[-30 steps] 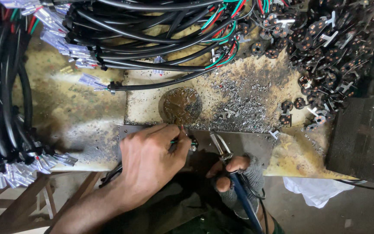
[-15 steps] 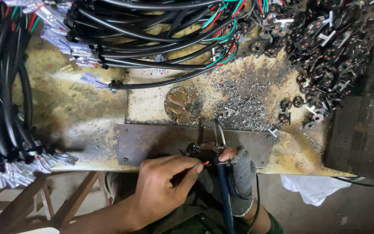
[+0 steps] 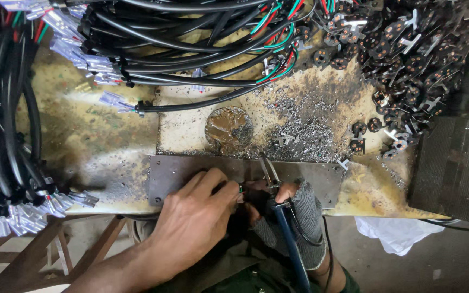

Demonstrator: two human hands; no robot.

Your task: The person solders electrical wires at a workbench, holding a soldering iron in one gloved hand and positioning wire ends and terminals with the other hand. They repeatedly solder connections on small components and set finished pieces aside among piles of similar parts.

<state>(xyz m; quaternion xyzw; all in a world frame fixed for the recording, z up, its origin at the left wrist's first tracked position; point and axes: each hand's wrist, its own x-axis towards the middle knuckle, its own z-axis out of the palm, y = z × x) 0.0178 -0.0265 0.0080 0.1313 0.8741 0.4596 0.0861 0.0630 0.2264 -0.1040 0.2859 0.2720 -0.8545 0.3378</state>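
Observation:
My left hand (image 3: 194, 214) is bare and rests at the near edge of a grey metal plate (image 3: 185, 171), fingertips pinched on a small wire end (image 3: 240, 189) with green and red showing. My right hand (image 3: 297, 203), in a grey fingerless glove, grips a soldering iron (image 3: 287, 233) with a blue handle. Its metal tip (image 3: 267, 167) points away from me over the plate. Both hands meet close together at the plate's edge. What lies between the fingers there is mostly hidden.
Bundles of black cables (image 3: 180, 49) with red and green cores lie across the far side and the left. A heap of dark round connector parts (image 3: 408, 54) fills the far right. A round solder-stained disc (image 3: 229, 129), metal debris, a dark block (image 3: 457, 163) and a white cloth (image 3: 392, 233) are nearby.
My left hand drew back off the plate towards me, then came forward again to its near edge with the wire end. The soldering iron stayed near the plate's edge, shifting only a little.

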